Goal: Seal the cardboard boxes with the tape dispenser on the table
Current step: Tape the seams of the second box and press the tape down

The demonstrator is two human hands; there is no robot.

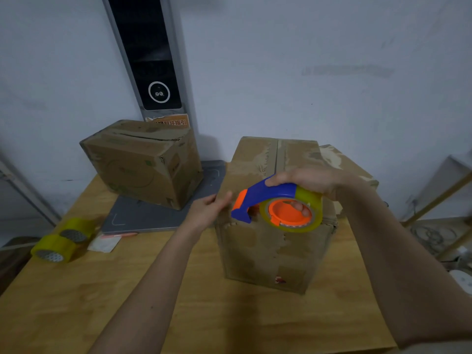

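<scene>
A worn cardboard box (268,251) stands on the wooden table (127,290) in front of me, its top flaps closed. My right hand (306,181) grips a blue and orange tape dispenser (278,205) loaded with a yellowish tape roll, held at the box's near top edge; fingers curl through the orange hub. My left hand (209,209) rests against the box's upper left corner, fingers fairly straight. A second cardboard box (143,162) sits at the back left, its top flap slightly raised.
Two spare yellowish tape rolls (63,238) lie near the table's left edge beside a small white packet (104,244). A grey flat base (153,215) with a tall dark panel (150,52) holds the second box. A wooden rack (439,208) stands at the right.
</scene>
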